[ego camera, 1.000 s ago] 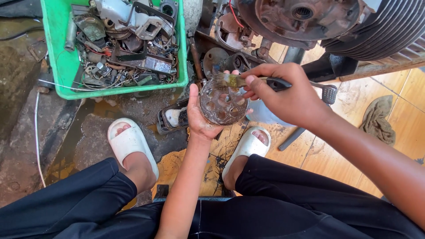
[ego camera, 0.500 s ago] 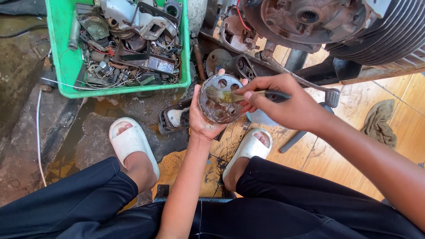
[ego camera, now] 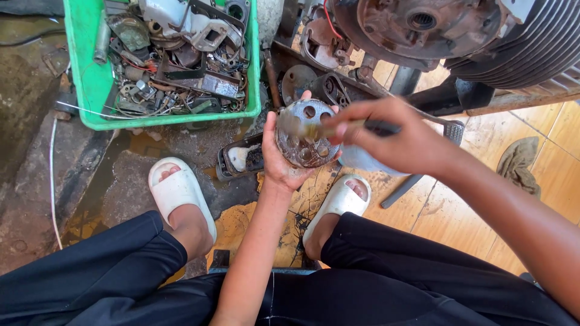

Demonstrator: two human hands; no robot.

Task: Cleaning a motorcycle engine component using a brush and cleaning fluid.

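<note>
The left hand (ego camera: 279, 158) cups a round metal disc (ego camera: 307, 134) with holes from below, its fingers curled around the rim, holding it up over the floor between the knees. The right hand (ego camera: 396, 137) comes in from the right, fingers pinched on a brush (ego camera: 338, 128) whose blurred tip lies across the disc's face. Just beyond the disc sits a green tray (ego camera: 90, 78) full of rusty metal parts, and to the upper right a greasy engine (ego camera: 423, 24) with cooling fins. Below are two white slippers (ego camera: 178, 193) on the wet, stained floor (ego camera: 36, 181). A rag (ego camera: 518, 163) lies on the wooden boards at right.
</note>
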